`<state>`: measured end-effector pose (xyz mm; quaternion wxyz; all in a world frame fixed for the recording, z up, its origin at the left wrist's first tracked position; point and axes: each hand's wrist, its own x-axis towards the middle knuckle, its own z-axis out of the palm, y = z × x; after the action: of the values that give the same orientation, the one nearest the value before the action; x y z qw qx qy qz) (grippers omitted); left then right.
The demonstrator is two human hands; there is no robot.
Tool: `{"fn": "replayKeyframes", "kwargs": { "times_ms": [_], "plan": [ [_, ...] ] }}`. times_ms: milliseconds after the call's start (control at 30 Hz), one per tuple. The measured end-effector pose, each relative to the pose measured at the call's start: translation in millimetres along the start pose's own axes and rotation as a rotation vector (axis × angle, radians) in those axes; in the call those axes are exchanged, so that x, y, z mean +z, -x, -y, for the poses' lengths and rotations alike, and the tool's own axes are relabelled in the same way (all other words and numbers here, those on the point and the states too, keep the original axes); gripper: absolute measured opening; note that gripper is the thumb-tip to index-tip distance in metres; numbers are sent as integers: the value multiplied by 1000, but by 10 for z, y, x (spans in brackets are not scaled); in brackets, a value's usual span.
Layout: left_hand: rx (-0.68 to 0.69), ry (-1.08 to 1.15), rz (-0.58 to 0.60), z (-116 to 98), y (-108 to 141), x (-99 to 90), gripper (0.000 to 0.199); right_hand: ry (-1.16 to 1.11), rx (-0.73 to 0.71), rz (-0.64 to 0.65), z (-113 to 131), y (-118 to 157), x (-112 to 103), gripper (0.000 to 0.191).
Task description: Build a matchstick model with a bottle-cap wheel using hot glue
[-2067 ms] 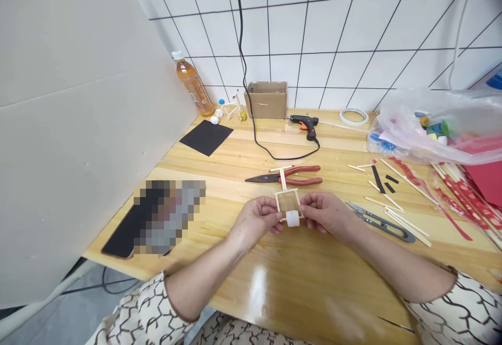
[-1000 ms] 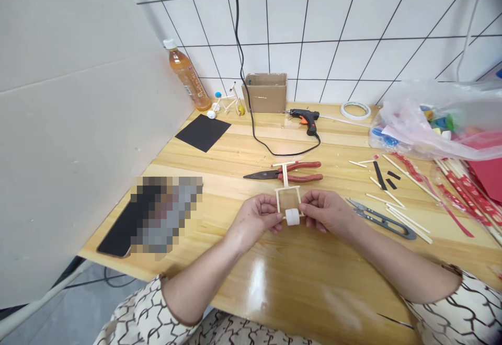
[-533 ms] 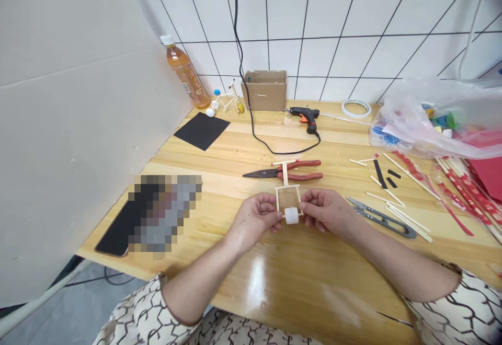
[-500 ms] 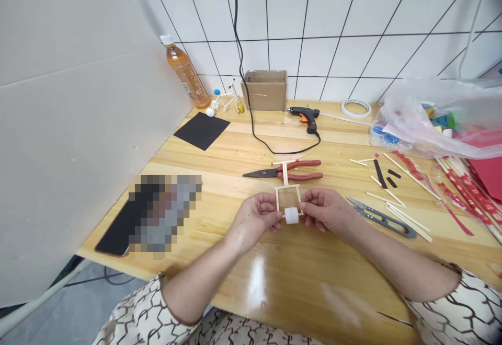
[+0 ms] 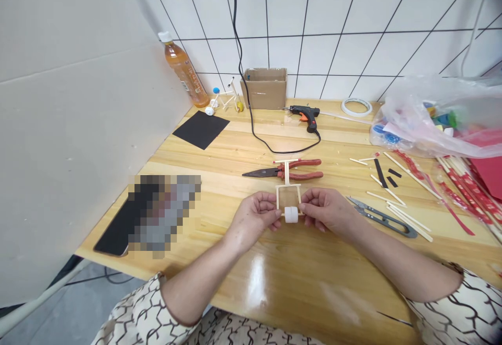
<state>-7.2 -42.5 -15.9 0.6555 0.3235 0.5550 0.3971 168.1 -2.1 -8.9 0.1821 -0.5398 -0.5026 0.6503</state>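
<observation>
Between my two hands is a small stick frame (image 5: 277, 197), a square of pale wooden sticks with a stem and crossbar at its far end. A white roller (image 5: 291, 215) sits on its near side. My left hand (image 5: 254, 217) pinches the near left corner between thumb and fingers. At the near right corner, my right hand (image 5: 323, 209) grips the frame the same way. The crossbar overlaps the red-handled long-nose pliers (image 5: 261, 173) in view, lying just beyond; I cannot tell whether they touch.
Thread snips (image 5: 396, 221) and loose sticks (image 5: 408, 219) lie right of my right hand. Farther back are a glue gun (image 5: 308, 116), cardboard box (image 5: 264, 95), tape roll (image 5: 356, 107), black card (image 5: 201, 129) and drink bottle (image 5: 186, 76). A plastic bag (image 5: 423, 120) sits at the right.
Both hands keep their grip on the stick frame, which has barely moved. The whole view has shifted very slightly.
</observation>
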Motion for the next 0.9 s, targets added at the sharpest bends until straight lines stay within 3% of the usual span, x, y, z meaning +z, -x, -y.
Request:
{"fn": "replayKeyframes", "kwargs": {
  "times_ms": [900],
  "plan": [
    [1, 8, 46, -22, -8, -24, 33, -10, -24, -16, -24, 9, 16, 10]
  ]
}}
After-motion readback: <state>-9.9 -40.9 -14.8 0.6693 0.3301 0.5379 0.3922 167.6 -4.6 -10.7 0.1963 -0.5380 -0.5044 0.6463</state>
